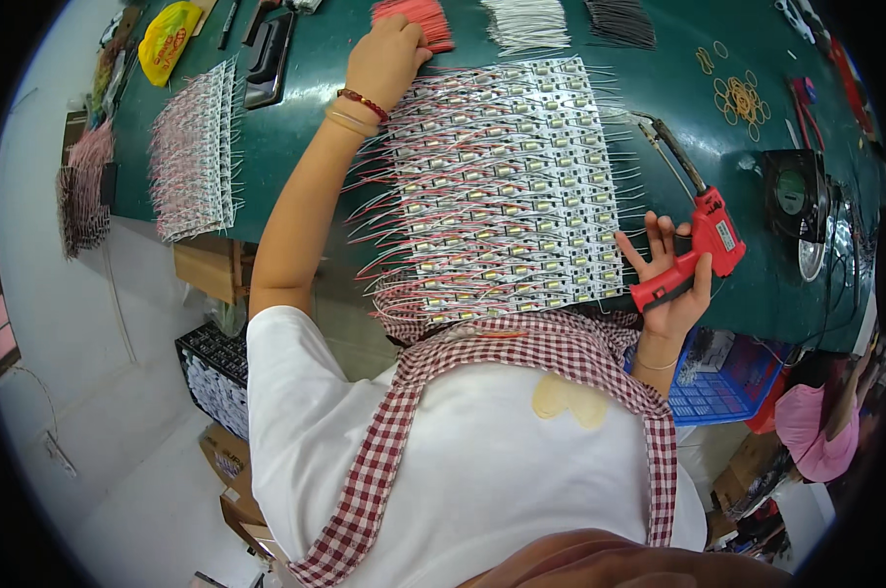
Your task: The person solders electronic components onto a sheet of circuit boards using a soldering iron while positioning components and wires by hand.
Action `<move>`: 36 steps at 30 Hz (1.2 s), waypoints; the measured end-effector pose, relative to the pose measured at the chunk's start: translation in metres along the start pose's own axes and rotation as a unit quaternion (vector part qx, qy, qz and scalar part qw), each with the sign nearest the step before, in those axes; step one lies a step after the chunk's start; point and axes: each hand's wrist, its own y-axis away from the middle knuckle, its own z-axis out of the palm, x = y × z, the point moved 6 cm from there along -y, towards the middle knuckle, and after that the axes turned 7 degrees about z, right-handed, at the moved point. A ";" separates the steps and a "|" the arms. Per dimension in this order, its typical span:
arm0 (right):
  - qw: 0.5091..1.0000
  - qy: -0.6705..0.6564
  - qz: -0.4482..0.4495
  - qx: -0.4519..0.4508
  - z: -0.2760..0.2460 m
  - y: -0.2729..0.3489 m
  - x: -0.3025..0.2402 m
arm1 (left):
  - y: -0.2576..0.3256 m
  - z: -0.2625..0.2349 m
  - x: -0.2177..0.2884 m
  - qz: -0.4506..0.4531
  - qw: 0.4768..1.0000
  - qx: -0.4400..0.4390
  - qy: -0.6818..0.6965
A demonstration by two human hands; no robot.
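Soldering work on small LED modules, judging by the tools laid out. Left hand (386, 57) is reaching to the upper centre of the frame, fingers curled down onto a bundle of red wires (416, 20) at the far edge of the green table (296, 127); whether a single wire is pinched cannot be told, as the fingertips are hidden. Right hand (670, 279) is sitting at centre right, palm up, fingers wrapped loosely around the grip of a red soldering gun (703, 240), its tip pointing up and left toward the mat of wired LED modules (507, 186) filling the middle of the frame. Bundles of white wires (526, 22) and black wires (619, 22) are lying to the right of the red ones. A second batch of wired modules (193, 147) is lying at upper left.

Judgement: the wire-fetching step is in hand. The next move calls for separating one red wire and bringing it to a module pad beside the gun's tip.
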 end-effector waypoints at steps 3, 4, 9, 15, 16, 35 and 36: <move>1.000 0.008 -0.006 0.017 0.001 0.000 -0.005 | 0.000 -0.003 0.008 0.039 0.998 0.041 -0.016; 1.000 0.013 -0.017 0.022 0.001 0.000 -0.009 | 0.001 -0.004 0.012 0.070 0.994 0.056 -0.062; 0.999 0.011 -0.039 0.018 0.009 0.003 -0.024 | 0.002 -0.003 0.014 0.107 0.987 0.089 -0.074; 0.998 0.032 -0.057 0.017 0.015 0.006 -0.033 | -0.006 -0.025 0.024 0.139 0.978 0.148 -0.039; 0.998 0.034 -0.061 0.013 0.017 0.007 -0.035 | -0.006 -0.028 0.022 0.098 0.985 0.142 0.023; 0.996 0.065 -0.053 -0.032 0.055 -0.002 -0.047 | -0.024 0.003 0.055 -0.141 0.811 0.067 0.563; 0.995 0.080 -0.059 -0.013 0.061 -0.004 -0.051 | -0.026 -0.008 0.065 -0.120 0.808 0.071 0.572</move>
